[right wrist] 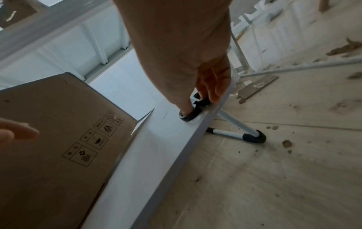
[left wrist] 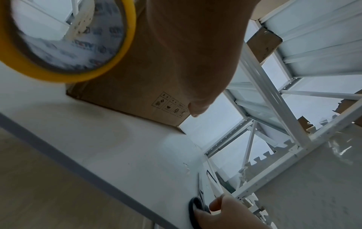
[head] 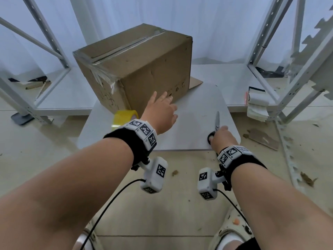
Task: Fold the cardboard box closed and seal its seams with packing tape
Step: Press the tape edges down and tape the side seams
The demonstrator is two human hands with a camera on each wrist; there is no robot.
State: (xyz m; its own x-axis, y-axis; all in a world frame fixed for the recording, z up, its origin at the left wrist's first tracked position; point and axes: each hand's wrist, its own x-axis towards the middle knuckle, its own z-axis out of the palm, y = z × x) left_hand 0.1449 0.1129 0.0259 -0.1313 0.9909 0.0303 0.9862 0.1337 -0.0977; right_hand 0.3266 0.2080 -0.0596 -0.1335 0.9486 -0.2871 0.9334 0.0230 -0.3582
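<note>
A brown cardboard box (head: 144, 69) stands closed on a small white table (head: 189, 139), with clear tape along its top seam (head: 126, 47) and over the near left corner. A yellow tape roll (head: 124, 116) lies in front of the box, beside my left wrist. My left hand (head: 165, 103) is open with spread fingers, close to the box's lower front face (left wrist: 137, 80); whether it touches, I cannot tell. My right hand (head: 220, 136) grips the black handle of the scissors (head: 217, 121), which lie flat on the table (right wrist: 156, 155) near its right edge.
White metal shelving frames stand at the left (head: 45, 51) and right (head: 270, 51). A flat cardboard piece (head: 195, 83) sticks out from under the box. A stack of paper (head: 257, 103) sits on the right shelf. Cardboard scraps (head: 261, 139) litter the floor.
</note>
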